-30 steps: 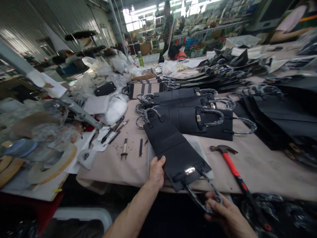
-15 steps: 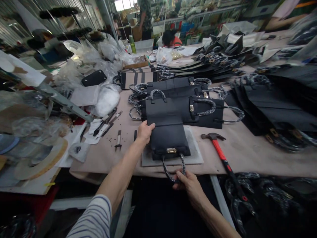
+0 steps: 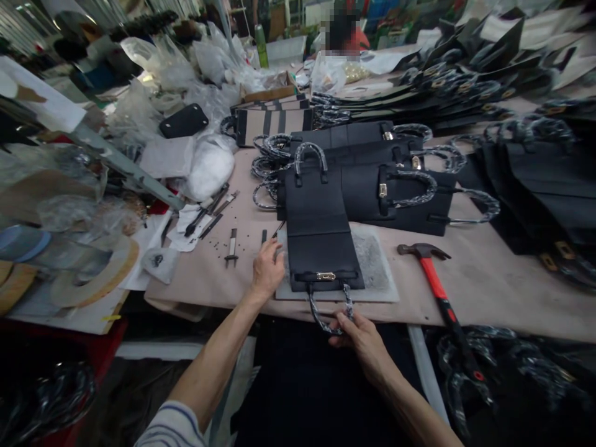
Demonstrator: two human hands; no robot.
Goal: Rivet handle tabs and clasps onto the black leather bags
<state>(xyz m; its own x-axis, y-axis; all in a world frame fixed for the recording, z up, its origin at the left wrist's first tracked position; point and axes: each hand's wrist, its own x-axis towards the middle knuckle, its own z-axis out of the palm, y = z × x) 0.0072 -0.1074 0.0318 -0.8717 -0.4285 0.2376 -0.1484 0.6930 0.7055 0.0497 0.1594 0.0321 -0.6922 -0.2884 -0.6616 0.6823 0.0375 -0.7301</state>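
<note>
A flat black handbag panel point(image 3: 321, 251) with a gold clasp point(image 3: 319, 276) lies lengthwise on a grey stone slab point(image 3: 379, 264). My right hand point(image 3: 356, 329) is closed on its near handle point(image 3: 321, 320), a loop wrapped in clear plastic, at the table's front edge. The panel's far end, with another wrapped handle point(image 3: 311, 155), rests over other black bag panels point(image 3: 363, 167). Just left of the panel, apart from it, my left hand point(image 3: 269, 270) has its fingers loosely bent and reaching forward. By its fingertips are a short dark bar point(image 3: 264, 236) and a thin dark tool, partly hidden.
A red-handled hammer point(image 3: 435, 279) lies to the right, its handle past the table edge. Left are a small metal tool point(image 3: 231, 248), tiny loose bits, tape rolls point(image 3: 95, 270) and plastic bags. Stacked black panels point(image 3: 549, 180) fill the right; a person sits across the table.
My left hand has let go of the panel's left edge and moved slightly away from it. My right hand still holds the near handle. The camera view has shifted.
</note>
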